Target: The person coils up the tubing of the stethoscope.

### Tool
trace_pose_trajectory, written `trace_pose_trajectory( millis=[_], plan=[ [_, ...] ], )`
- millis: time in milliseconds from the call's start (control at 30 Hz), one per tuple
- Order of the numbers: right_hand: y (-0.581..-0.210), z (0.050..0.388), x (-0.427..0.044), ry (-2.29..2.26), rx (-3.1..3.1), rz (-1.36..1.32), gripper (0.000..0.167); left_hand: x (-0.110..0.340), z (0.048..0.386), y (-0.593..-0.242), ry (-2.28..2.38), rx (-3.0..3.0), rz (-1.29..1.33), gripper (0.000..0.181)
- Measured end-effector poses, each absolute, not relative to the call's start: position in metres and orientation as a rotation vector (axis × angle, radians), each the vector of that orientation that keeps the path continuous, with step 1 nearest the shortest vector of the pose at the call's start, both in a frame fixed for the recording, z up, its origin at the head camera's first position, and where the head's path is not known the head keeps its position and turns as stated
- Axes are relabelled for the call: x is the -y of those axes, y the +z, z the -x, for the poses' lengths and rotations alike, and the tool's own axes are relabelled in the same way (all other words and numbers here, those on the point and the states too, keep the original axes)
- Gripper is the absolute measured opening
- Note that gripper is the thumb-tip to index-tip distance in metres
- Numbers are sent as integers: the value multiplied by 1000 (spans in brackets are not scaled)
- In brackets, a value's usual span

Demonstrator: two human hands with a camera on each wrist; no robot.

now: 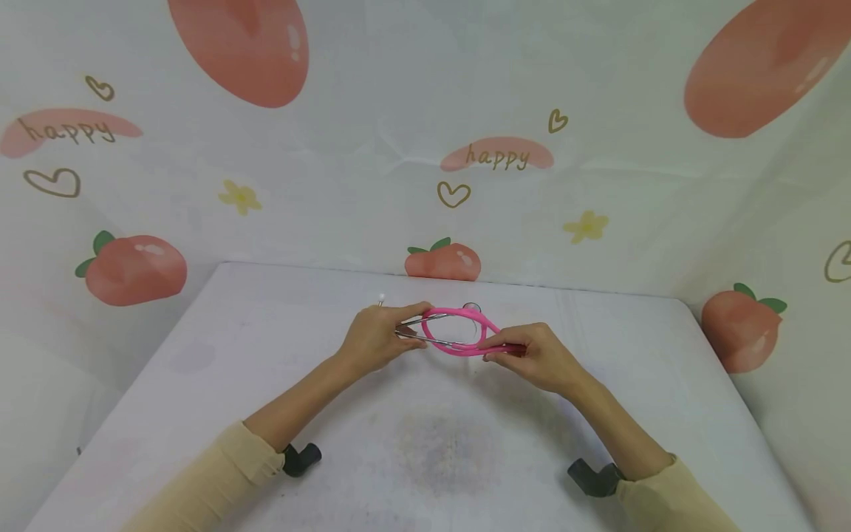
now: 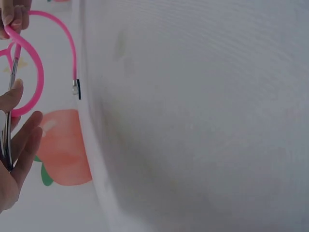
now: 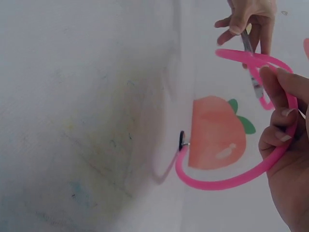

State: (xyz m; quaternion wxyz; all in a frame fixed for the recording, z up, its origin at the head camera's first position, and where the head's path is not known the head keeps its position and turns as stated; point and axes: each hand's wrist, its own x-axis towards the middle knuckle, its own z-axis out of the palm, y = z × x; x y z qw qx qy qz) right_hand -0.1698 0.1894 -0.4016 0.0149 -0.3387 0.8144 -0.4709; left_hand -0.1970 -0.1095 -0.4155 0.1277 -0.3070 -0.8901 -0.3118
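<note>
A pink stethoscope point(image 1: 459, 312) is held up above the white table between both hands, its tubing bent into a loop. My left hand point(image 1: 377, 338) holds the metal ear tubes point(image 2: 8, 130) between thumb and fingers. One eartip point(image 1: 382, 298) pokes out above that hand. On the other side, my right hand point(image 1: 541, 356) pinches the pink tubing, with fingers curled round it in the right wrist view. The round chest piece point(image 3: 182, 140) hangs at the end of the tube, near the table's far edge in that view.
The white tabletop point(image 1: 439, 443) has a greyish stain in front of the hands. Behind and beside it hangs a white cloth point(image 1: 359, 192) printed with peaches, hearts and flowers. Black fittings point(image 1: 302, 459) sit at both wrists.
</note>
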Motion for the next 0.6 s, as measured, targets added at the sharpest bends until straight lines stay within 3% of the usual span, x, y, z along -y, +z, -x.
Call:
trace_pose_trajectory(
  millis=[400,600],
  plan=[
    [-388,172,-181,-1380,-2569,1279,23,104,195,-426,-787,2601,913,65],
    [-380,174,-181,-1412,-2599,1233,24,102,195,-431,-793,2600,957,68]
  ],
)
